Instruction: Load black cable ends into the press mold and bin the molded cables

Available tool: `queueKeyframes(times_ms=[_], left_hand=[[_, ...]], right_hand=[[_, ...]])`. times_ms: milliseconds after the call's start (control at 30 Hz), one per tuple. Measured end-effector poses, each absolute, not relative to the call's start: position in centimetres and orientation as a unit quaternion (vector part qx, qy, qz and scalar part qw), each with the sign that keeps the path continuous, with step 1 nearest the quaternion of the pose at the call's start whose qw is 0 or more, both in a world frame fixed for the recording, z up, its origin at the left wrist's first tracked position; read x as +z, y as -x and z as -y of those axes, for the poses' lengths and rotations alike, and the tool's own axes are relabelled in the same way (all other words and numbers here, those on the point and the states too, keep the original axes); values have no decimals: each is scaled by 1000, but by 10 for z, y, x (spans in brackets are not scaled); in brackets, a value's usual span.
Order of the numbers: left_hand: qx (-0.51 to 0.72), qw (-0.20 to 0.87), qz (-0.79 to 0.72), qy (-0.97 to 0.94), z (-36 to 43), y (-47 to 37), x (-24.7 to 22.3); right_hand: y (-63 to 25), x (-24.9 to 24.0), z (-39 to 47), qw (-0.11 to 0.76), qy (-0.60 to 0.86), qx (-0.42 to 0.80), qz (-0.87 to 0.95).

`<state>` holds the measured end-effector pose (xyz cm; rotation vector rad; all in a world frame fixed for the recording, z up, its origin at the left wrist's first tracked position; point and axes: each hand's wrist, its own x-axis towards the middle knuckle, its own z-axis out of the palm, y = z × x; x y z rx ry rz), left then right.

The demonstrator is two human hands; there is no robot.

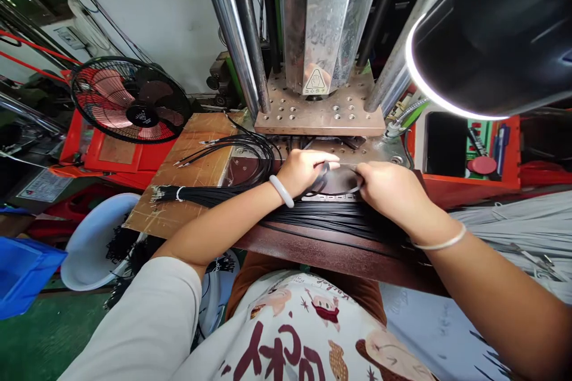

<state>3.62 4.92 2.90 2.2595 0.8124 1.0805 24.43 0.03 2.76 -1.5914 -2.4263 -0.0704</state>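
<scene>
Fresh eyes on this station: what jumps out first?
A big black lamp with a glowing white rim looms upper right. A shiny metal machine column with a triangular hand-warning label stands top centre. Below it, the left hand and right hand hold a looped thin black cable near a straight black cable bundle.

"What reads on the shiny faceted metal column [333, 18]?"
"A pale rectangular sticker [317, 81]: a hand symbol inside a triangle, '当心伤手' beneath."
"And the white printed shirt [272, 333]?"
"Large dark-red lettering [277, 350], but I cannot make it out."
</scene>
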Motion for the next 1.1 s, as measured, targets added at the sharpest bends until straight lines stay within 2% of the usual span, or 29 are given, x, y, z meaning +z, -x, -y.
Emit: queueKeyframes(times_ms=[67,133,233,367,500,700,800,933,1100], left_hand=[[388,227,-315,-836,-39,-37,19],[327,204,-322,-865,-31,-37,10],[249,181,-328,-893,-27,-36,3],[311,230,-310,-868,-26,-32,2],[297,268,-271,-875,-24,-29,2],[269,82,-243,-928,-10,-31,7],[236,7,-210,-949,0,-35,11],[220,4,-208,-953,4,-36,9],[199,-19,-227,-953,1,-24,18]], right_hand=[[-251,27,11,204,527,46,824],[-254,23,19,283,487,141,814],[-251,15,25,331,431,196,816],[-244,8,29,343,414,143,831],[-241,7,32,327,400,97,851],[-234,5,39,268,390,11,881],[-234,8,40,290,402,59,867],[-242,15,41,374,482,129,782],[-249,15,38,371,469,149,788]])
